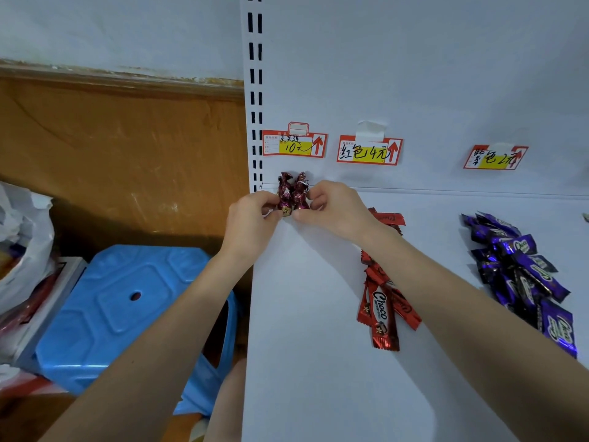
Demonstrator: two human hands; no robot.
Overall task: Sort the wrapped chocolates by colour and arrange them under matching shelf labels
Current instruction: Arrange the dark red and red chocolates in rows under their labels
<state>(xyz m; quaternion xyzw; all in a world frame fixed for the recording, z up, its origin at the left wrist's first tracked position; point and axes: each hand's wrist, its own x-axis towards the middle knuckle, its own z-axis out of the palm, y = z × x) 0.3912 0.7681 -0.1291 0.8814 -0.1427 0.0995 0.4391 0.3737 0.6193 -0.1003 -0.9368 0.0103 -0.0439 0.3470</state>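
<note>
Two dark-red foil-wrapped chocolates stand upright side by side at the back left of the white shelf (312, 362), under the left price label (294, 144). My left hand (251, 215) pinches the left chocolate (284, 193) and my right hand (334, 208) pinches the right chocolate (301, 191). A row of red Choco bars (381, 311) lies under the middle label (369, 150), partly hidden by my right forearm. A pile of purple Choco bars (522, 275) lies under the right label (495, 157).
The shelf's slotted upright (256, 90) runs up the back panel at its left edge. Left of the shelf stand a blue plastic stool (127, 307), a white plastic bag (22, 237) and a brown wall panel (127, 148).
</note>
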